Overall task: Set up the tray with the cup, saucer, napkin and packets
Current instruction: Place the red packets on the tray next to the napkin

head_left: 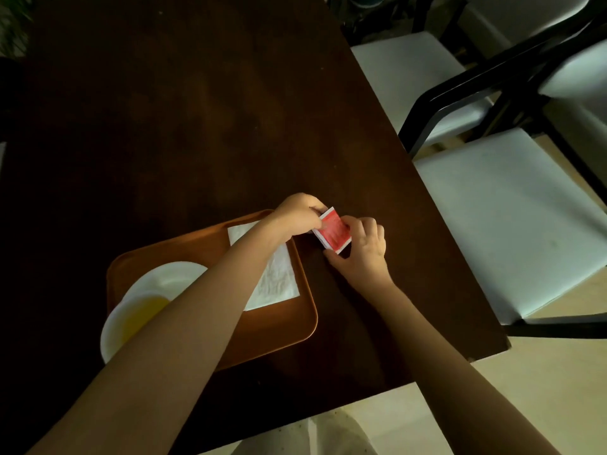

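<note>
An orange-brown tray (289, 326) lies on the dark table. On its left part stands a white saucer (170, 274) with a white cup (131, 320) of yellow liquid, both partly hidden by my left forearm. A white napkin (279, 277) lies flat along the tray's right side. Just past the tray's far right corner, both hands hold a small stack of red and white packets (333, 232) above the table. My left hand (297, 213) pinches the stack's left edge. My right hand (363, 252) grips its right and near edges.
The dark wooden table (197, 110) stretches far and left beyond the tray. Its right edge runs diagonally, and two white-cushioned chairs with black frames (512, 205) stand close along that side. Pale floor shows below the near table edge.
</note>
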Tool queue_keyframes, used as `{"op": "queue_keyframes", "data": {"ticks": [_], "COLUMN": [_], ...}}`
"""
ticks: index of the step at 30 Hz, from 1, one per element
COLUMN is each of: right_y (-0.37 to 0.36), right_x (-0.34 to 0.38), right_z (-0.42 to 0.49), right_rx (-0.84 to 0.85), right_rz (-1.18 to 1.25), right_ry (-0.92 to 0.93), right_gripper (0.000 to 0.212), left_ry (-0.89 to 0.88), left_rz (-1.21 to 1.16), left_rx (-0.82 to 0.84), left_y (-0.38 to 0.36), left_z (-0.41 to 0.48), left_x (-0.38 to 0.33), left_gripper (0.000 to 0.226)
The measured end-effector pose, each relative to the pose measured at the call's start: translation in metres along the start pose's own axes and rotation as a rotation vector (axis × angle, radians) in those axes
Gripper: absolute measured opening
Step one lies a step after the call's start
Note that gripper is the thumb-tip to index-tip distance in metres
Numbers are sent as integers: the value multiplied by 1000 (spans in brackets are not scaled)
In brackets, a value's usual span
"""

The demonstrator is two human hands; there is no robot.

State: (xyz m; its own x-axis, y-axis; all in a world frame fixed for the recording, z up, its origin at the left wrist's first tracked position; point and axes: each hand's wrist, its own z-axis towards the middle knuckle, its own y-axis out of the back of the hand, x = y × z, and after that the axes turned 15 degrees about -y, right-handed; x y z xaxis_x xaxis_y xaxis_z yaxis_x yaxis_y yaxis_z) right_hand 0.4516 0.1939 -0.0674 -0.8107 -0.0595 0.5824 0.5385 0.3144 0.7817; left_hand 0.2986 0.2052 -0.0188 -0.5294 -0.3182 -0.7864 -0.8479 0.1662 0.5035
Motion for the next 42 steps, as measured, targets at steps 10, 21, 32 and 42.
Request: {"op": "queue_keyframes", "data": {"ticks": [10, 21, 32, 42], "right_y": [82, 95, 80, 26], "right_x": [13, 52, 80, 70], "right_z": [0, -28, -101, -149], "right_rx": [823, 1197, 483, 19], "right_rz": [835, 685, 90, -20], "right_ry": [-229, -52, 348, 328], "right_gripper": [32, 48, 59, 61], "left_ry": [-204, -366, -191, 32], "left_rz": [-309, -368, -783, -960], "left_rx": [-71, -209, -656, -864], "left_y": [21, 38, -11, -61], "left_z": [-64, -136, -209, -224], "left_x": [-23, -27, -1, 3], "left_gripper": [24, 20, 46, 23]}}
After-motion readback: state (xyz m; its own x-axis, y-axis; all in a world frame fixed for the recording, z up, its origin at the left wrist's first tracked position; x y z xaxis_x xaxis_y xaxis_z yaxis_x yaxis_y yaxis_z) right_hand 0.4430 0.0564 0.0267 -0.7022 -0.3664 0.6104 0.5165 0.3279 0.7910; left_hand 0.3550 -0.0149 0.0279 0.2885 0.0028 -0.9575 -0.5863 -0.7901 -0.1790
